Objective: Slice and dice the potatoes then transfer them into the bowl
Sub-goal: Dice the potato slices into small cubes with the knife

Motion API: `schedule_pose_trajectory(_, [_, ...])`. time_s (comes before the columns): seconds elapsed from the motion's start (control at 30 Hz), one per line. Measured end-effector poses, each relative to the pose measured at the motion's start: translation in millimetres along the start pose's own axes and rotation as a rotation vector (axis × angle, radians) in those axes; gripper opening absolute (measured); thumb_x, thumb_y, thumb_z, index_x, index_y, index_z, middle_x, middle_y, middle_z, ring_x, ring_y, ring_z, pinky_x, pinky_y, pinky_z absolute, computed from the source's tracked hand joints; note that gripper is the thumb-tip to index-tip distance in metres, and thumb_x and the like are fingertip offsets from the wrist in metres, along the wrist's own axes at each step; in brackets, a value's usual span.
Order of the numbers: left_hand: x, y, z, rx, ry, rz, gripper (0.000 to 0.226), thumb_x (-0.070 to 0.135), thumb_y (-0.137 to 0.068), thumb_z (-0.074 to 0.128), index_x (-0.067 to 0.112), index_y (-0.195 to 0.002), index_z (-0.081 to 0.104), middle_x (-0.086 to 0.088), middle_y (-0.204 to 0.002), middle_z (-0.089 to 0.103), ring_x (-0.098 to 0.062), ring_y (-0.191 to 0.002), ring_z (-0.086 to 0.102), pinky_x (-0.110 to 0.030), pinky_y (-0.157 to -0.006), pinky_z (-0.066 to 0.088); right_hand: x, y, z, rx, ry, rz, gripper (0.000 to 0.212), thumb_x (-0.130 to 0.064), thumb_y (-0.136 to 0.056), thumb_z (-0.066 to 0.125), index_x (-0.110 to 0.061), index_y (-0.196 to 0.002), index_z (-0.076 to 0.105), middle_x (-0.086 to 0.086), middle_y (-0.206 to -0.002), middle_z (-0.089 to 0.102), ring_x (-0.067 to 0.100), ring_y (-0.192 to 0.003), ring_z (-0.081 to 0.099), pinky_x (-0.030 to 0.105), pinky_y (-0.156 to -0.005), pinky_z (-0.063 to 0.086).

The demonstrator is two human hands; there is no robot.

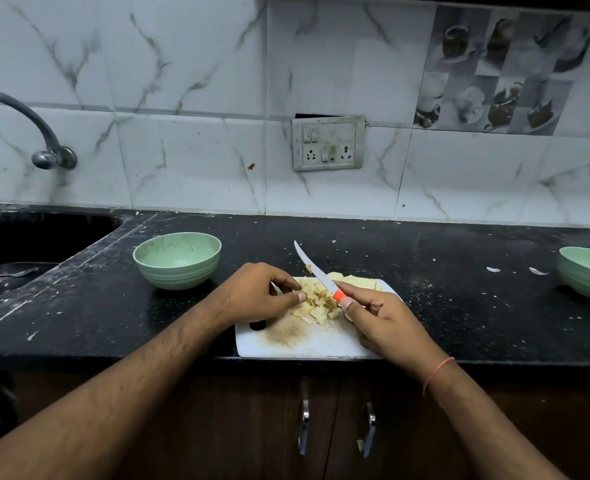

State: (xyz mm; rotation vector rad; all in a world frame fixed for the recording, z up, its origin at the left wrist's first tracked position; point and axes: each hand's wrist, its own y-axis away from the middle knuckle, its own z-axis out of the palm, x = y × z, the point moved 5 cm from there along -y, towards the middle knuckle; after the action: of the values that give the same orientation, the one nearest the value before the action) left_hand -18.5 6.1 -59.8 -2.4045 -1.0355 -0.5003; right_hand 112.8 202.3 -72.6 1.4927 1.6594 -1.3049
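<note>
Bowl (177, 259) left of board (307, 342) (potatoes (318, 301) on)

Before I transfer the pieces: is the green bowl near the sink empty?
Empty. The green bowl stands upright, its inside bare; the diced potato lies on the cutting board.

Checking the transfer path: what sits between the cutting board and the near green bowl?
Nothing but bare black counter with white specks, in the head view. The bowl stands left of and behind the cutting board; the left hand reaches across onto the board.
</note>
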Motion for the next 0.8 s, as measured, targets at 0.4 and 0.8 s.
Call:
schedule_pose_trajectory(0.4, [14,-12,8,-0.084,0.044,-0.091,0.049,0.039,-0.078,0.091,0.030,-0.123,0.073,0.020,-0.093,0.077,0.013,-0.075,0.066,-0.019,-0.082,0.054,-9,2,-2,0.029,-0.065,0.032,0.033,-0.021,-0.106,0.056,-0.028,-0.138,0.065,0.005,-0.065,0.042,0.012,-0.049,0.035,0.022,-0.044,0.034])
schedule_pose_trajectory(0.8, [10,-8,-25,-0.231,0.184,-0.113,0.034,0.022,-0.091,0.084,0.025,-0.124,0.074,0.009,-0.102,0.081,-0.003,-0.095,0.075,-0.019,-0.083,0.053,-13,5,-2,0.046,-0.153,0.052,0.032,-0.019,-0.106,0.057,-0.022,-0.137,0.065,-0.010,-0.051,0.042,0.011,-0.046,0.033,0.020,-0.043,0.030])
